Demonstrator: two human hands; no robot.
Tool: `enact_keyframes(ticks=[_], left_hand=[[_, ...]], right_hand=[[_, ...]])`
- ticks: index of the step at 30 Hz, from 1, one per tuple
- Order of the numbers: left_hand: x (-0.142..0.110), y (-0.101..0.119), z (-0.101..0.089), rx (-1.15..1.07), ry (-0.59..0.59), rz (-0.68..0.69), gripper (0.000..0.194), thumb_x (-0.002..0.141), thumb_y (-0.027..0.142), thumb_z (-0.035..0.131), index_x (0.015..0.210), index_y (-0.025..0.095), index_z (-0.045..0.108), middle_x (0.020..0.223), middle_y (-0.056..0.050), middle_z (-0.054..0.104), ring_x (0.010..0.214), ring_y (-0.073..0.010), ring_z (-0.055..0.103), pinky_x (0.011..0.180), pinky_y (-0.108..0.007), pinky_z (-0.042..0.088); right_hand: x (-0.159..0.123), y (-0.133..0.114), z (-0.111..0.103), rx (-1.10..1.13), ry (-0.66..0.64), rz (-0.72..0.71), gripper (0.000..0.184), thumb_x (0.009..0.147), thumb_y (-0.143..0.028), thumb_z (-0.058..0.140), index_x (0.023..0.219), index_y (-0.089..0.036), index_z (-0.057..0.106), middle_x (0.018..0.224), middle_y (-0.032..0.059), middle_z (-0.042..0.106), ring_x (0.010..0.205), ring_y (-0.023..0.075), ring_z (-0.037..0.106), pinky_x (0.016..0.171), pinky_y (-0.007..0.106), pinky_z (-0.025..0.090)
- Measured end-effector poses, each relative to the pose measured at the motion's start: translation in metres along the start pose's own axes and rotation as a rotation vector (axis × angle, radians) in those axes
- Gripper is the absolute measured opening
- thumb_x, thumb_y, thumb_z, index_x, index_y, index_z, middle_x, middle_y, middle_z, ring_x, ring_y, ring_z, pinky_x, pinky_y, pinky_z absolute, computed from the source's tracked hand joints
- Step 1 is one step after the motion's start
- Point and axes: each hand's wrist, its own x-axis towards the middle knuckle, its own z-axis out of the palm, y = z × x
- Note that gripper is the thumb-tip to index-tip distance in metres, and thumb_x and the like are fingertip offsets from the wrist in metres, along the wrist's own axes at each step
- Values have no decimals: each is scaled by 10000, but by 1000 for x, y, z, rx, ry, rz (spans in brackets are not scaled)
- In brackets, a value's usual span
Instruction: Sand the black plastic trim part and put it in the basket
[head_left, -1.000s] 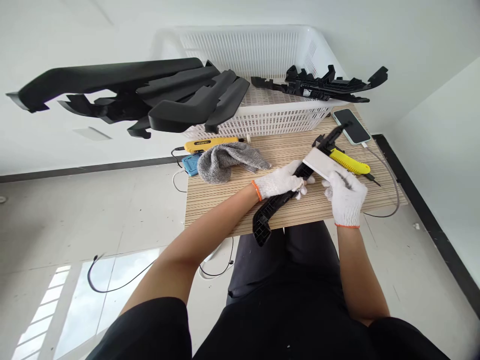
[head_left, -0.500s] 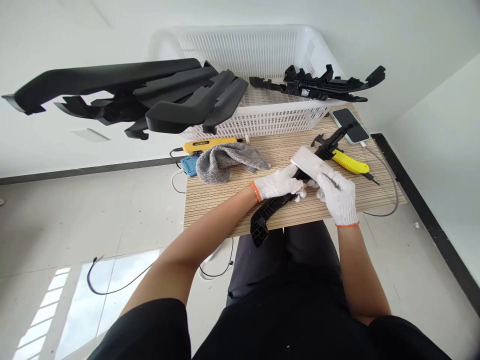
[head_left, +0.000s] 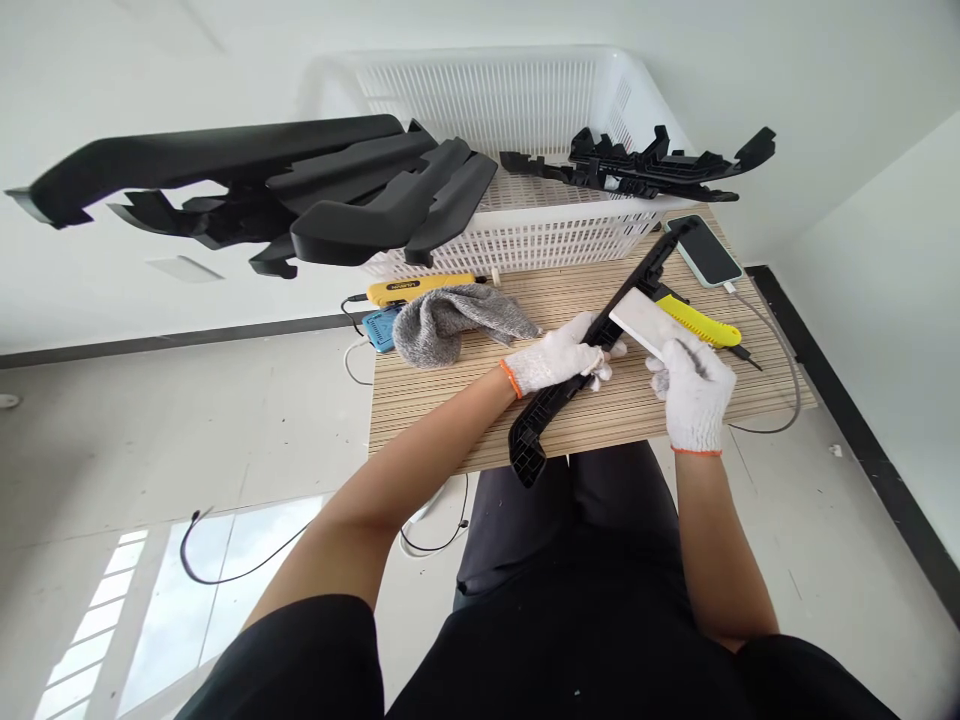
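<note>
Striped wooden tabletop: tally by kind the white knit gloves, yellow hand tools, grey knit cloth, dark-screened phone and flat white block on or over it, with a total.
White knit gloves: 2
Yellow hand tools: 2
Grey knit cloth: 1
Dark-screened phone: 1
Flat white block: 1
Total: 7

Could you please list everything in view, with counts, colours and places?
Slim part: one, black, left hand
Block: one, white, right hand
Part piles: two, black, across basket
Basket: one, white, behind
Table: one, striped beige, centre
Phone: one, dark-screened, far right
Ridged handle: one, yellow, beyond block
Corded tool: one, yellow, left
Box: one, blue, beside cloth
Cloth: one, grey, table's left
Cables: several, mixed, table and floor
Left hand, right hand: two, white-gloved, centre
</note>
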Motion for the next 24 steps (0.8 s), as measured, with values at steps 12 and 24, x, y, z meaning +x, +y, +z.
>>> enact_keyframes(ticks=[12,24], left_hand=[[0,1,-3,0,-57,-51,417,832,64,564,1211,176,429,1053,-109,738,638,-102,672,602,-262,566],[5,-10,-9,127,-89,-42,695,824,101,584,1483,192,382,801,-33,721,578,-126,680,565,-227,563]], right_hand=[[6,-2,0,19,67,13,388,887,-538,626,1126,-235,660,667,-33,659,469,105,567,397,188,433],[22,-11,-2,-232,-259,71,579,788,-491,759,1268,-198,620,908,40,745,574,151,689,444,229,529]])
